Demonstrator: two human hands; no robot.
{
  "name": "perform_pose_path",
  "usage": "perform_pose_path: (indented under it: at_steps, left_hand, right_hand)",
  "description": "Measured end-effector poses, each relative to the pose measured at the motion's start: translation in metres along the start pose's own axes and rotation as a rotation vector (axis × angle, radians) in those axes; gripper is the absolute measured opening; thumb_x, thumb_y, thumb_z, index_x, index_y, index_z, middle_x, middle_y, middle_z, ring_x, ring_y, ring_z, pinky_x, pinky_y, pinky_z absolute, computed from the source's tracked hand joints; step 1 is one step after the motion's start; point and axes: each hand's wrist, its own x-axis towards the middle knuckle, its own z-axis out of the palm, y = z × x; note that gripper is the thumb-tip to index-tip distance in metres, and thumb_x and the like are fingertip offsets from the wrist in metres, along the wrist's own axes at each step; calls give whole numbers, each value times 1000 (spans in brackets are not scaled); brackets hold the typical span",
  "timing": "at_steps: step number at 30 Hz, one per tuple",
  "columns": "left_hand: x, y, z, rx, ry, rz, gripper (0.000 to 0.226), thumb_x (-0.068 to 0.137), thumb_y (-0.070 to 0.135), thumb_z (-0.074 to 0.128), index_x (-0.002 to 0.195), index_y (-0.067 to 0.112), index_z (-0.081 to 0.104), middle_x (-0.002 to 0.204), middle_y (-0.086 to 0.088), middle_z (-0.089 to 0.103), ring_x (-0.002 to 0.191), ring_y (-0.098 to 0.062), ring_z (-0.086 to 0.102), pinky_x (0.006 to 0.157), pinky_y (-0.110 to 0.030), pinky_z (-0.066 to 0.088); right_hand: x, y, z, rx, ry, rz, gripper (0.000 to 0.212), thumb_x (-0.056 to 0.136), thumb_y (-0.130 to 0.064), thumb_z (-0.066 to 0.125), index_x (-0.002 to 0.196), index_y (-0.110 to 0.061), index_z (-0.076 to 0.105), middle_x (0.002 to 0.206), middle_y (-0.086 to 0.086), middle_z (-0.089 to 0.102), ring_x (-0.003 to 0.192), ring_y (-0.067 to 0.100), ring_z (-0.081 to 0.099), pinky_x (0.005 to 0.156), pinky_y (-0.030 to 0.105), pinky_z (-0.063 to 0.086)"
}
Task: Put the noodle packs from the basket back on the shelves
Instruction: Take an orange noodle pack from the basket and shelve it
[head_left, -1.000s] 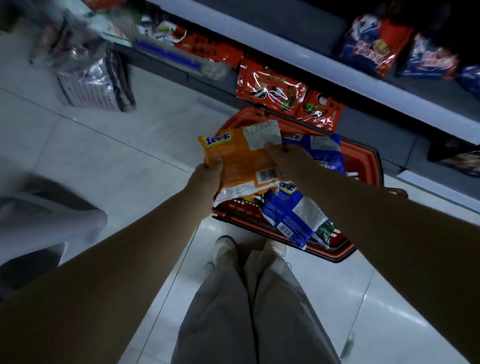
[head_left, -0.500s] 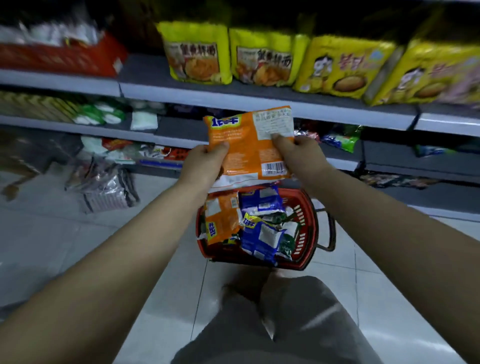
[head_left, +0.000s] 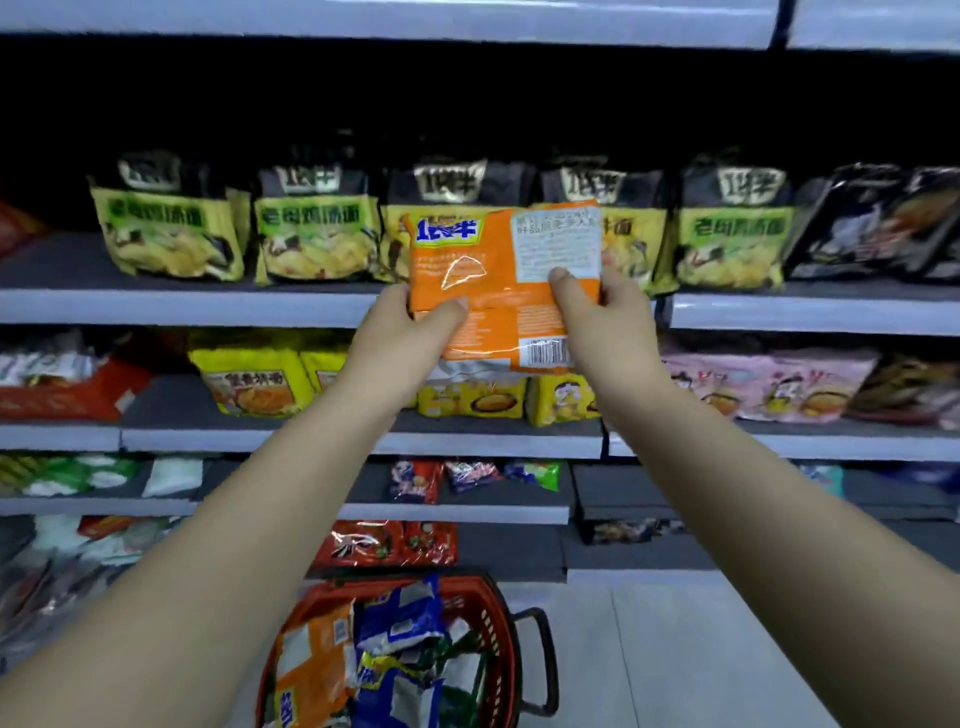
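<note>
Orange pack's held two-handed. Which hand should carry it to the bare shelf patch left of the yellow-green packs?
Left, probably. The left hand grips the orange pack by its left edge, on the side of that bare shelf patch; the right hand would have to reach across.

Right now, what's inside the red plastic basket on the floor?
The red plastic basket holds an orange noodle pack on the left and blue noodle packs beside it. Anything under them is covered, and the picture's edge cuts off the basket's near side.

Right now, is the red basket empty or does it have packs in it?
Not empty: an orange pack and blue packs lie in the red basket.
</note>
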Motion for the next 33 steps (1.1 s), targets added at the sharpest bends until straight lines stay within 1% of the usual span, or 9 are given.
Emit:
perform_pose_path:
  at_steps: [6, 9, 11, 14, 17, 19, 22, 26, 33]
  left_hand:
    - [33, 93, 50, -49, 71, 202, 15, 96, 31, 52, 107, 21, 58, 97, 9, 68, 85, -5, 65, 64, -19, 46]
    - [51, 132, 62, -61, 103, 293, 15, 96, 29, 55, 107, 21, 60, 97, 10, 68, 82, -2, 66, 63, -18, 51]
    - [63, 153, 70, -89, 127, 338, 19, 95, 27, 57, 112, 19, 59, 97, 9, 67, 81, -4, 67, 61, -20, 55]
    - [82, 180, 81, -146, 198, 399, 37, 93, 26, 61, 127, 18, 48, 102, 9, 63, 86, -7, 66, 65, -23, 54]
    - [105, 205, 86, -110, 266, 478, 49, 93, 25, 61, 135, 19, 38, 101, 14, 55, 90, -3, 60, 72, -20, 49]
    - [122, 221, 86, -69, 300, 528, 50, 94, 24, 60, 137, 18, 35, 104, 11, 54, 89, -3, 57, 72, -19, 47]
    - [149, 241, 87, 11, 311, 580, 47, 96, 21, 57, 136, 16, 35, 102, 11, 53, 81, 2, 54, 66, -16, 43]
    - [186, 252, 93, 127, 252, 627, 38, 96, 15, 53, 131, 18, 38, 115, 2, 55, 100, -17, 58, 84, -37, 52]
    - [225, 247, 93, 304, 118, 622, 42, 93, 6, 56, 130, 21, 43, 123, -2, 57, 105, -16, 57, 85, -27, 41]
  right_hand:
    - [56, -64, -65, 30, 96, -217, 11, 95, -35, 56, 93, -24, 58, 87, -4, 65, 81, 15, 67, 72, 33, 56]
    - [80, -89, -85, 52, 111, -299, 21, 94, -36, 56, 84, -18, 54, 83, 3, 59, 77, 23, 63, 71, 37, 52]
    - [96, -104, -97, 58, 118, -344, 30, 95, -37, 55, 87, -8, 54, 80, 11, 55, 72, 19, 56, 66, 34, 48]
    - [121, -126, -112, 24, 112, -432, 18, 97, -37, 51, 85, -23, 51, 74, -6, 51, 63, 1, 50, 56, 19, 40]
    - [149, -149, -120, 3, 62, -493, 8, 99, -31, 48, 105, -26, 48, 93, -10, 56, 72, -11, 53, 58, 4, 39]
    - [169, -161, -121, -14, 22, -518, 19, 97, -26, 44, 115, -28, 47, 117, 1, 56, 94, 4, 58, 75, 15, 47]
    - [199, -177, -123, -117, 5, -574, 41, 92, -18, 37, 131, -26, 45, 126, 8, 47, 100, 17, 54, 77, 28, 47]
    - [235, -184, -121, -277, 77, -579, 48, 100, -10, 39, 145, -25, 31, 129, 7, 35, 115, 23, 42, 97, 34, 38]
    - [270, -177, -112, -347, 65, -485, 49, 99, -13, 49, 145, -21, 36, 132, 9, 43, 98, 18, 50, 85, 26, 39]
